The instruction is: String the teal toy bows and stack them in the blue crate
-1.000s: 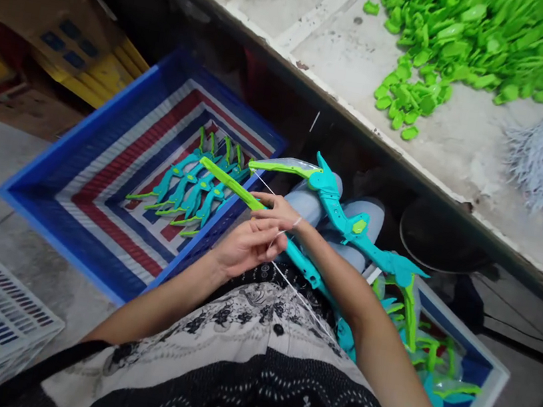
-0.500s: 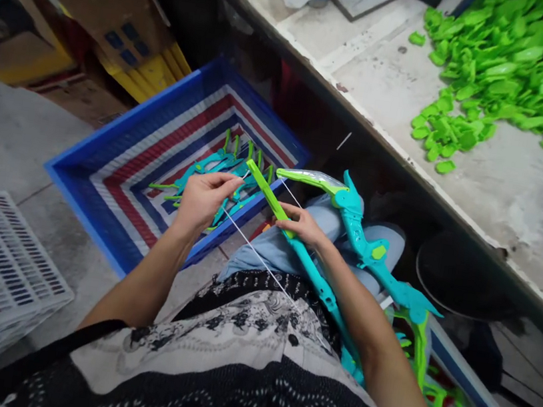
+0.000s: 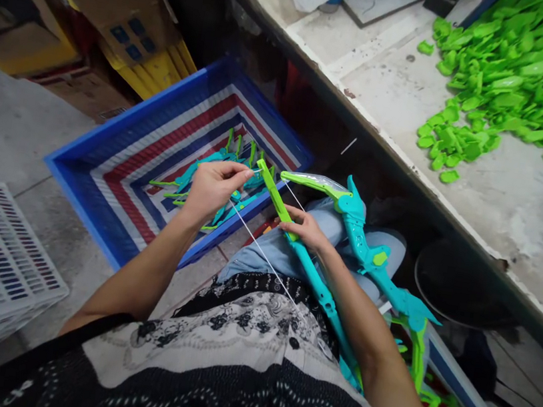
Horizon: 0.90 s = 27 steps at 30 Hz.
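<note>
At mid-frame the left hand (image 3: 215,189) pinches a white string (image 3: 262,249), thumb and finger together, at the green tip of the held bow (image 3: 314,278), whose limb the right hand (image 3: 304,228) clasps; that end seems not yet fastened, the far end is hidden; right of centre, the lap bow (image 3: 378,267) has string at its upper tip; left of centre, whether the bows (image 3: 218,154) in the blue crate (image 3: 78,159) are strung cannot be told.

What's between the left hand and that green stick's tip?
In the head view, a bit of white string shows between the left hand and green tip.
</note>
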{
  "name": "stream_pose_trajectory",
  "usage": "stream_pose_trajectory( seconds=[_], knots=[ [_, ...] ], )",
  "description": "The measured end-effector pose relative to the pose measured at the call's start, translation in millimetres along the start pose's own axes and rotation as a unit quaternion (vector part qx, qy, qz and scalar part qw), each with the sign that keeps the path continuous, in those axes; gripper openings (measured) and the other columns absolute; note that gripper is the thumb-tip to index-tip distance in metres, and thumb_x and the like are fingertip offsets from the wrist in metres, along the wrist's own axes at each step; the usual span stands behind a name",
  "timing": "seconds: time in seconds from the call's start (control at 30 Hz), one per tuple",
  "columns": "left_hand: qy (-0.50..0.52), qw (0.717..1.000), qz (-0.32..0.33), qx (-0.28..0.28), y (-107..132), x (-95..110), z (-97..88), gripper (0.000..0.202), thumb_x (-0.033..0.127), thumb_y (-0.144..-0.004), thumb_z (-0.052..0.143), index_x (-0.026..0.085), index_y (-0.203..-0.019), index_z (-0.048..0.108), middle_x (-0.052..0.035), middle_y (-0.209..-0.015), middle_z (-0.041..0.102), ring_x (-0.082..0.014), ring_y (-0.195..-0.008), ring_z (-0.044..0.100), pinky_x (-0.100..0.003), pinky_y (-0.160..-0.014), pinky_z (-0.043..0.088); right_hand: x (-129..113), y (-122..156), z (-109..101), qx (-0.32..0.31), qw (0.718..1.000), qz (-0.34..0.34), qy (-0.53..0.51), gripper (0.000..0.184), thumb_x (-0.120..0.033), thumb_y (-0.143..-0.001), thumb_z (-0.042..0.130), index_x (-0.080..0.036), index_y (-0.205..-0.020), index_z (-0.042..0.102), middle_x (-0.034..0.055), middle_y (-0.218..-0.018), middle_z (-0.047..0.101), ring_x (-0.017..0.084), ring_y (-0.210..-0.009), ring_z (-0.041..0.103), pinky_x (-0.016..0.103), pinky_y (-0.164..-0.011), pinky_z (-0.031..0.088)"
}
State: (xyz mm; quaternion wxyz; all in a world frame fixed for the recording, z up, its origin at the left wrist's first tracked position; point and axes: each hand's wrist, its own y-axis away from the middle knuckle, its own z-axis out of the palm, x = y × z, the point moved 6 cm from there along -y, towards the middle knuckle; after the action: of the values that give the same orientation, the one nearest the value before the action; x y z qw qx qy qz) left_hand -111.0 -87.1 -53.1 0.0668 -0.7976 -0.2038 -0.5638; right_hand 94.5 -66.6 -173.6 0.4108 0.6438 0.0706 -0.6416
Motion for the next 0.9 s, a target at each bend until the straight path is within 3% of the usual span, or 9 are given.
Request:
stream_pose_trajectory(
  seconds=[0.53, 0.67, 0.83, 0.9],
  knots=[
    [0.049, 0.999, 0.011, 0.003, -2, -1, 3.5, 0.017, 0.031, -0.071, 0.068, 0.014, -0.073, 0.072, 0.0013, -0.053, 0.059, -0.0073, -0.047, 0.046, -0.020, -0.045, 0.034, 0, 0, 0, 0.005, 1.000, -0.002, 0.004, 0.064, -0.033, -0.061, 0.076, -0.017, -0.122, 0.061, 0.0054, -0.107, 0.071, 0.022, -0.100, 0.063, 0.036, -0.095, 0.045],
    [0.075, 0.997, 0.019, -0.026, -6, 0, 13.4, 0.018, 0.031, -0.072, 0.069, 0.013, -0.070, 0.068, -0.0008, -0.055, 0.062, -0.0078, -0.047, 0.050, -0.019, -0.047, 0.036, -1, -1, 0, 0.004, 1.000, -0.010, 0.014, 0.064, -0.034, -0.062, 0.075, -0.017, -0.122, 0.061, 0.0057, -0.110, 0.070, 0.022, -0.100, 0.063, 0.037, -0.095, 0.045],
    [0.179, 0.979, -0.018, -0.099, -17, -6, 26.1, 0.036, 0.033, -0.068, 0.074, 0.016, -0.096, 0.059, 0.0017, -0.053, 0.062, -0.0052, -0.038, 0.042, -0.017, -0.039, 0.027, -1, 2, 2, -0.012, 0.998, -0.031, 0.054, 0.064, -0.039, -0.069, 0.071, -0.016, -0.127, 0.057, 0.0072, -0.112, 0.069, 0.024, -0.104, 0.063, 0.040, -0.097, 0.045],
    [0.205, 0.969, -0.031, -0.135, -21, -10, 30.4, 0.040, 0.034, -0.067, 0.076, 0.014, -0.097, 0.058, 0.0015, -0.051, 0.061, -0.0047, -0.036, 0.040, -0.017, -0.038, 0.024, -4, 6, 4, -0.014, 0.992, -0.059, 0.107, 0.059, -0.040, -0.075, 0.066, -0.017, -0.128, 0.056, 0.0071, -0.115, 0.067, 0.025, -0.108, 0.061, 0.041, -0.099, 0.044]
  ],
)
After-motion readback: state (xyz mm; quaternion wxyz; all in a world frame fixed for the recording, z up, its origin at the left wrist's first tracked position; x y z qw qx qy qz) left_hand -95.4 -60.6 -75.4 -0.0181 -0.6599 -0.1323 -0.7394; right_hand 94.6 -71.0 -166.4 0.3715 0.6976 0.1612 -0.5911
